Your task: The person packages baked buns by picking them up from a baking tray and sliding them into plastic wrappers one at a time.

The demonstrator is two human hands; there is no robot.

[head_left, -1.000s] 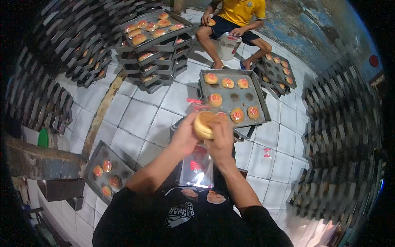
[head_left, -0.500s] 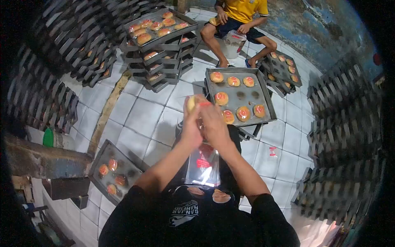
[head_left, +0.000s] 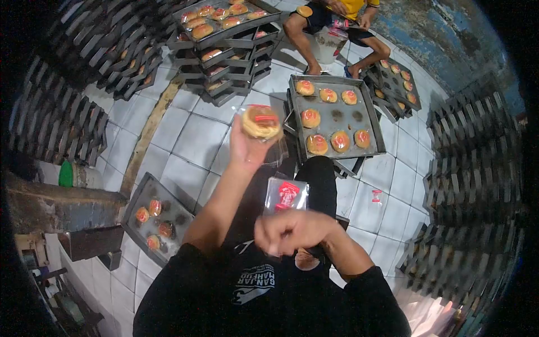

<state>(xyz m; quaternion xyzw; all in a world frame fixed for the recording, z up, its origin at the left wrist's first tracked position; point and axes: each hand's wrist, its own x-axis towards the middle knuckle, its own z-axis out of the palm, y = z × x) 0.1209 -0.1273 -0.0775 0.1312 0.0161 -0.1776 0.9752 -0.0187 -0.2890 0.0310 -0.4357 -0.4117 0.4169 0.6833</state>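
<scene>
A round bun [head_left: 260, 122] in a clear plastic wrapper with red print is held up by my left hand [head_left: 247, 147], its fingers mostly behind the bun. My right hand [head_left: 289, 231] is near my lap with its fingers curled together; motion blurs them, and what they pinch, if anything, cannot be made out. Just beyond that hand, a stack of clear bags with red print [head_left: 287, 194] lies on my lap. In front of me and to the right, a metal tray [head_left: 347, 126] holds several buns with red marks.
A stack of trays [head_left: 236, 28] with wrapped buns stands at the upper left. Another tray [head_left: 179, 212] lies low on the left. A person in yellow [head_left: 353, 7] sits beyond, near more trays [head_left: 397, 84]. Tall tray stacks [head_left: 466, 185] line the right side.
My hands have come apart. The left has raised the bun, now in its wrapper, while the right has drawn back toward my body. The view has shifted slightly.
</scene>
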